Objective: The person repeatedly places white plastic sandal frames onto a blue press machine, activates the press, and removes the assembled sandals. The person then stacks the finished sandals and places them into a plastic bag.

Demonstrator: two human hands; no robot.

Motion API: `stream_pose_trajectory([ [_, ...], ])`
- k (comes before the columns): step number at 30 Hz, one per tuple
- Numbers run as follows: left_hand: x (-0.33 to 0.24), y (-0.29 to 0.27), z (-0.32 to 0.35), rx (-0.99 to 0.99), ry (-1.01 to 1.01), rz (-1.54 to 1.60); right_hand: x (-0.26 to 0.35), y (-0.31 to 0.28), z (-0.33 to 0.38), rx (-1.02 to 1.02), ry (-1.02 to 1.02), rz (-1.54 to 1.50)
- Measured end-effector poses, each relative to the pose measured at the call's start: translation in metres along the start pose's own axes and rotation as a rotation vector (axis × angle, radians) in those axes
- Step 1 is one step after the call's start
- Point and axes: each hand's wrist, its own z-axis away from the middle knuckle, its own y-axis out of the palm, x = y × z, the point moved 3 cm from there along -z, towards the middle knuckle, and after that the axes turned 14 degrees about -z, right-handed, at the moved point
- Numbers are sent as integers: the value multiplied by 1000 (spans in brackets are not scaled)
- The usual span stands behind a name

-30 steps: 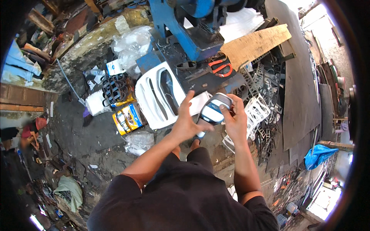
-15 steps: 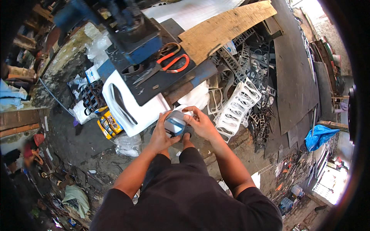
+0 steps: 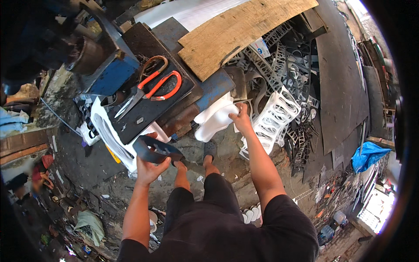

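My left hand (image 3: 148,169) is wrapped around a dark metal cutting die (image 3: 158,149), a band curved like a shoe sole, held near the press table's front corner. To the right, my right hand (image 3: 242,119) pinches the edge of a white sole-shaped piece (image 3: 214,125). That piece rests against other white pieces beside the table edge. Scissors (image 3: 146,88) with orange-red handles lie on a black pad (image 3: 163,107), beyond my left hand. A white sheet with cut-out openings (image 3: 114,134) hangs beside the pad, partly hidden by it.
A blue press (image 3: 109,72) stands at the upper left. A wooden board (image 3: 244,32) spans the back. White cut-out scrap strips (image 3: 277,118) are heaped at right, beside large dark sheets (image 3: 340,78). My sandalled foot (image 3: 210,150) is below the white pieces.
My hands have moved apart. The left carried the die leftward, and the right moved up and right to the white pieces. The view has shifted, with the press now farther left.
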Motion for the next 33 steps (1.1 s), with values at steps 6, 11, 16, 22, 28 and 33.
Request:
stream_pose_trajectory([
  [6, -1, 6, -10, 32, -12, 81, -43, -22, -43, -363, -151, 410],
  [11, 10, -2, 6, -24, -119, 78, 122, 86, 128, 113, -556, 87],
  [16, -32, 17, 6, -252, -268, 273, 194, 163, 221, 197, -1025, 454],
  [22, -36, -44, 14, 37, -200, 399, 186, 186, 233, 294, -575, 260],
  [28, 127, -126, -10, -766, -435, -301, 214, 181, 249, 247, -669, 209],
  [33, 96, -114, -32, -557, -630, -539, 238, 198, 267, 152, -218, -494],
])
